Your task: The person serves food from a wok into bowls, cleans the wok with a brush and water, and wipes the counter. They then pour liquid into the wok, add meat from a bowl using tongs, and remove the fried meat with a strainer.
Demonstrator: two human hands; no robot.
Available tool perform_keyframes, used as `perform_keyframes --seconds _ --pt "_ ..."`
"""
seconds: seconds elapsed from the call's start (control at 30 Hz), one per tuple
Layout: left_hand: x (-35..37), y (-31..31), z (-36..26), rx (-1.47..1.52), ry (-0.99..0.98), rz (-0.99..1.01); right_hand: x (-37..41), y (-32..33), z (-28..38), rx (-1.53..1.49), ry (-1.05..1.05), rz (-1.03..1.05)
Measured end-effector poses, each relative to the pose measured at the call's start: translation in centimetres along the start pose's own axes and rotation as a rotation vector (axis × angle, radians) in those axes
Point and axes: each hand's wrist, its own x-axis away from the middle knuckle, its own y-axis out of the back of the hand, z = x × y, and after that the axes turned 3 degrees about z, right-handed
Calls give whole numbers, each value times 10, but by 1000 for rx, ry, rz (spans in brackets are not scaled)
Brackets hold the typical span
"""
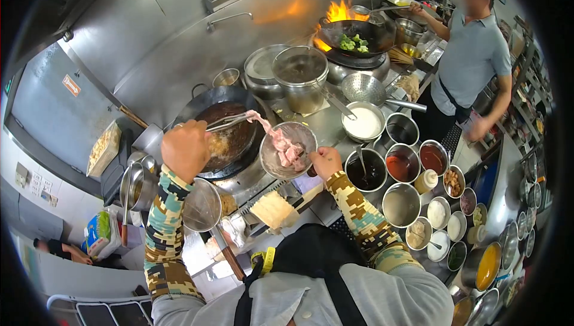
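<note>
My left hand (186, 147) is closed round the handle of metal tongs (227, 121). At the tongs' tip hangs a strip of raw pink meat (260, 120), which trails down towards a metal bowl (305, 135). More raw meat pieces (288, 150) lie in that bowl. My right hand (326, 162) grips the bowl's right rim. Below and beside the tongs is a wok (190, 108) with dark, bubbling oil (222, 141) in it.
A strainer (201, 205) lies below the wok. Pots (302, 81) stand behind the bowl, and several sauce containers (402, 163) are at the right. Further back, flames (339, 11) rise round another wok (382, 34) with greens, where a co-worker (475, 57) holds a ladle.
</note>
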Motion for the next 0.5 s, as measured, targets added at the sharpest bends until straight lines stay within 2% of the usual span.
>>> perform_keyframes --seconds 0.1,0.2,0.3,0.4,0.47,0.5 --pt "-10 5 9 -15 42 -63 1 6 -4 -88 16 5" --pt "-21 8 23 -74 100 -66 -9 6 -29 2 58 -39" --pt "-28 -7 52 -118 104 -111 -7 11 -38 -32 63 -35" --pt "-36 -33 72 -215 192 84 2 15 -36 -84 11 -45" --pt "-41 -56 75 -179 271 235 9 19 -26 -112 -8 -69" --pt "-42 -72 75 -170 301 290 17 23 -15 -216 -53 -57"
